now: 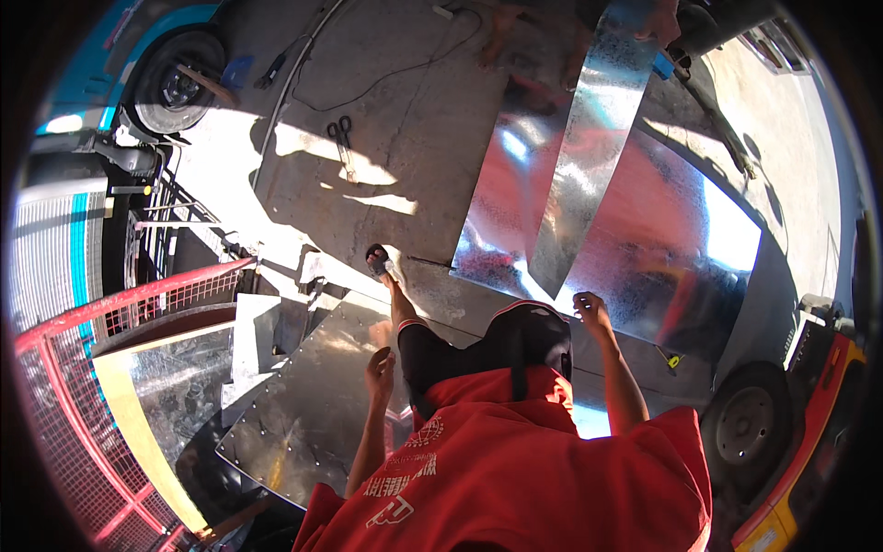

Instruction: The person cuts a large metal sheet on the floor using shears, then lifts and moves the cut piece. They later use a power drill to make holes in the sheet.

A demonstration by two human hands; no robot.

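My left hand [380, 370] hangs loosely bent in the air at my left side, above a sheet of shiny metal on the ground, with nothing seen in it. My right hand [591, 311], fingers slightly curled and apart, is beside the lower edge of a large galvanized metal sheet [635, 248]; whether it touches the sheet I cannot tell. Across that sheet slants a long, narrow metal strip [589, 138], its lower end close to my right hand. Another person's hand [659, 23] is at the strip's far end.
Dark-handled snips [341, 147] lie on the concrete ahead. A yellow tape measure [673, 362] rests at the big sheet's right edge. A red mesh frame [92, 368] stands at left. Wheels [175, 83] [747, 425] sit at far left and near right. A cable [386, 85] crosses the floor.
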